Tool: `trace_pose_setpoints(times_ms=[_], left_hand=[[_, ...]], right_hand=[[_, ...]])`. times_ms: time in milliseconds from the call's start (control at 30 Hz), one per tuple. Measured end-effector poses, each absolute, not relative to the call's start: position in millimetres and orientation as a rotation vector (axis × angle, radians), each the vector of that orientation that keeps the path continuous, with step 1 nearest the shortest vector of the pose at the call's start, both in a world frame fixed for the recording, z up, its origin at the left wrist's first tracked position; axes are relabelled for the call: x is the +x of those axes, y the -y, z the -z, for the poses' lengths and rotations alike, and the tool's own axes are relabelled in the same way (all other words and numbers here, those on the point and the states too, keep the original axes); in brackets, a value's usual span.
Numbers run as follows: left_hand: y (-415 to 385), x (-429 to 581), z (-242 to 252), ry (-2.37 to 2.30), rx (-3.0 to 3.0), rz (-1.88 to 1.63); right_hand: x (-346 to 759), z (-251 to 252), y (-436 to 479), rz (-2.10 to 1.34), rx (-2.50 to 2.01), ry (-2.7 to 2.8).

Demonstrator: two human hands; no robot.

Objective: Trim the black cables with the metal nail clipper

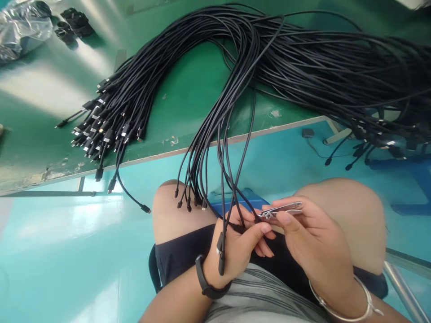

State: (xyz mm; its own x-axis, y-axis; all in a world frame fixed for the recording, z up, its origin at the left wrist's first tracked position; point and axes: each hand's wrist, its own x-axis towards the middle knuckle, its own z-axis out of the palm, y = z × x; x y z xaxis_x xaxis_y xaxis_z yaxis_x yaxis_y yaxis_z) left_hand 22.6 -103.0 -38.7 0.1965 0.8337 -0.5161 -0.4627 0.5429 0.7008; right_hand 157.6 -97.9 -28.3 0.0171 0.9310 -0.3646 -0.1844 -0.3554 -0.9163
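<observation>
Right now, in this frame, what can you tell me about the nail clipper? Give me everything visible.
The nail clipper is small, silver and shiny, apparently metal. Two slim strips spread apart toward the picture's right, with a pivot fitting near the opposite end. It lies nearly level across the view, above the person's lap, gripped between the thumb and fingers of the right hand. Its cutting end meets or nearly meets a black cable at the left hand; actual contact is unclear.
</observation>
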Motion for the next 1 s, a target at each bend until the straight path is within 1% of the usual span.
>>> trace_pose_setpoints(times_ms=[67, 167, 233, 300, 433, 500, 667, 800, 900, 1000], left_hand=[[103.1, 22.6, 39.1, -1.029, 0.437, -0.928], [103.0, 19.9, 39.2, -1.113, 0.487, -0.864], [103.0, 16.4, 38.6, -1.212, 0.571, -0.787], [103.2, 12.3, 37.4, -1.307, 0.679, -0.723], [104.2, 6.9, 34.1, -1.385, 0.822, -0.703], [105.4, 6.8, 32.5, -1.353, 0.824, -0.709], [111.5, 11.6, 31.0, -1.216, 0.797, -0.723], [114.4, 12.8, 31.5, -1.211, 0.776, -0.713], [113.7, 8.1, 31.0, -1.243, 0.798, -0.729], [109.7, -0.6, 33.5, -1.313, 0.799, -0.803]], right_hand=[[159.4, 32.4, 95.9, -1.566, -1.303, 0.764], [163.9, 33.5, 88.0, -1.804, -1.081, 0.710], [167.8, 31.4, 81.9, -1.900, -0.986, 0.768], [171.7, 29.4, 77.0, -1.843, -1.012, 0.885], [177.7, 34.9, 65.7, -1.530, -1.162, 1.053], [178.1, 44.4, 53.9, -1.491, -1.166, 1.086], [162.2, 72.3, 9.1, -1.849, -0.970, 1.284], [135.8, 77.2, -11.8, -2.046, -0.811, 1.387], [126.0, 69.3, -13.4, -2.103, -0.773, 1.461], [142.8, 53.2, -10.5, -2.058, -0.843, 1.538]])
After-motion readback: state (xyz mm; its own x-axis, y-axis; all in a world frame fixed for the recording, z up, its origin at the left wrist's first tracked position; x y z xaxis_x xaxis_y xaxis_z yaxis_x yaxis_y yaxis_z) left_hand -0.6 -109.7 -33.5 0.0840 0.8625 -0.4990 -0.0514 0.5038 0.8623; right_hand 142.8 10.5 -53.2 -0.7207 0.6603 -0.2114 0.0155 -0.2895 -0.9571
